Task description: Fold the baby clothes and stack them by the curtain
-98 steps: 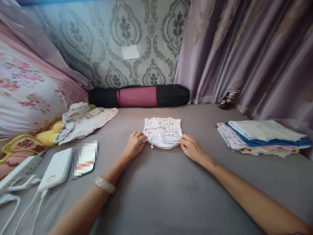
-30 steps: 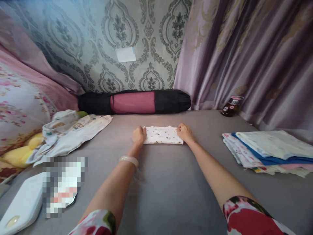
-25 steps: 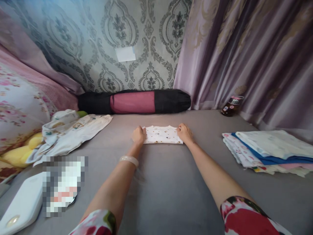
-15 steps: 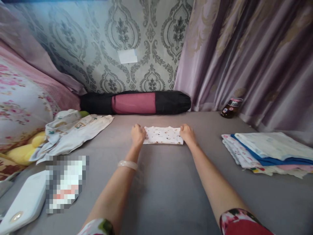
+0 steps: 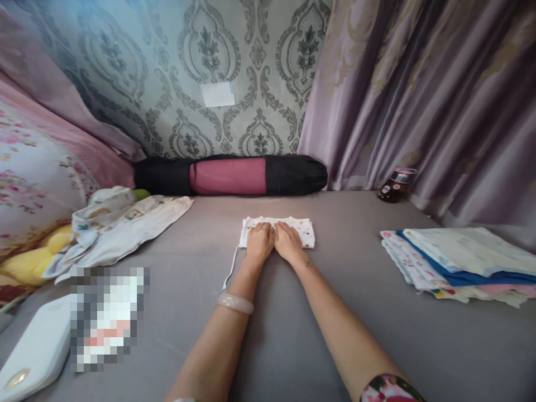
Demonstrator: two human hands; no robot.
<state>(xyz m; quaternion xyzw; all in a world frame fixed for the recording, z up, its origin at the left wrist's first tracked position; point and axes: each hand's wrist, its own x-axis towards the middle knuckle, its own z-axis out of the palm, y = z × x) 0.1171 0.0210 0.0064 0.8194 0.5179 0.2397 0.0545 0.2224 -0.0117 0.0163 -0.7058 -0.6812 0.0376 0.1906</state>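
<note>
A small white garment (image 5: 307,231) with a scattered print lies folded into a flat rectangle in the middle of the grey sheet (image 5: 293,312). My left hand (image 5: 260,241) rests flat on its left half, palm down. Beside it, my right hand (image 5: 288,240) presses flat on the middle, the two hands nearly touching. Neither hand grips the cloth. From the garment's left end a thin white cord (image 5: 231,268) trails toward my left wrist, which wears a pale bangle (image 5: 235,303). The part under my hands is hidden.
At right lies a stack of folded clothes (image 5: 464,251), with a dark bottle (image 5: 396,184) behind it. A black and pink roll bag (image 5: 228,176) lies along the wall. On the left are a loose printed garment (image 5: 125,229), a yellow plush (image 5: 36,262) and a white device (image 5: 42,340).
Both hands have left the garment's two ends and moved inward onto its top, fingers now laid flat. The white cord at its left end has come into view.
</note>
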